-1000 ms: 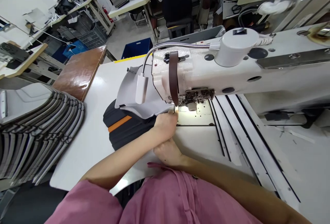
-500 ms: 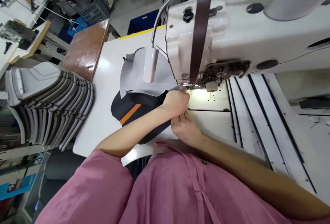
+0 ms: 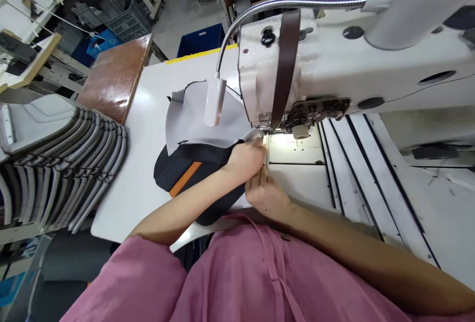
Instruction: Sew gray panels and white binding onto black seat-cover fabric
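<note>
A fabric piece with light grey panels [image 3: 200, 109], a black section [image 3: 215, 154] and an orange stripe [image 3: 185, 178] lies at the needle area of a white sewing machine [image 3: 274, 65]. My left hand [image 3: 247, 159] is closed on the fabric's edge just in front of the presser foot. Right below it, nearer my body, my right hand [image 3: 267, 196] pinches the same edge with curled fingers. The two hands touch or nearly touch. My fingers hide the pinched edge, and the machine head partly covers the needle.
A lamp on a flexible metal neck [image 3: 215, 102] hangs over the fabric. On the left stands a tall stack of grey padded pieces [image 3: 63, 149], near a brown board [image 3: 115, 77]. A blue bin [image 3: 200, 40] sits beyond the white table [image 3: 122, 183].
The view has shifted slightly, so most of the scene sits lower and further left. Both hands keep their hold on the fabric edge, with little visible movement relative to the machine.
</note>
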### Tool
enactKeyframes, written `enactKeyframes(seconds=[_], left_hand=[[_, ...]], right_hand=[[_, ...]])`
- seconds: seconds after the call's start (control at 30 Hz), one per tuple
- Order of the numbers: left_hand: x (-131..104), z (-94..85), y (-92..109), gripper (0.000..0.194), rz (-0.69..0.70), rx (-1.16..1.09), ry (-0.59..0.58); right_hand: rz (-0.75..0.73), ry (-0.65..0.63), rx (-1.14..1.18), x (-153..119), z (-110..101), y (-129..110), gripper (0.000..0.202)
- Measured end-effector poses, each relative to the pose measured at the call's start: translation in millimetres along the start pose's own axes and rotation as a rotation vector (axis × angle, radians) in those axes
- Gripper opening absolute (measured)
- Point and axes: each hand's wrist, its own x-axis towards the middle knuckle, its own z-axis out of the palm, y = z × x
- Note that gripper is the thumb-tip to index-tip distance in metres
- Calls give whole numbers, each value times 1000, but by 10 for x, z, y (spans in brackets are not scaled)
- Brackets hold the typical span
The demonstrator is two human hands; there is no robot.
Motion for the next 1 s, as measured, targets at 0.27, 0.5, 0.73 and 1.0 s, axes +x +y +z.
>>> enactKeyframes(seconds=[0.27,0.5,0.73,1.0], left_hand=[[48,140,-110,26,59,-14,119],[174,129,-188,16,122,3,126],[91,162,-215,25,54,-18,158],[191,356,-537,31,118,-166,373]], right_hand=[[32,97,-20,22,83,51,33],[41,116,59,33,137,178,35],[11,122,101,33,178,256,34],[30,-31,277,117,213,375,51]])
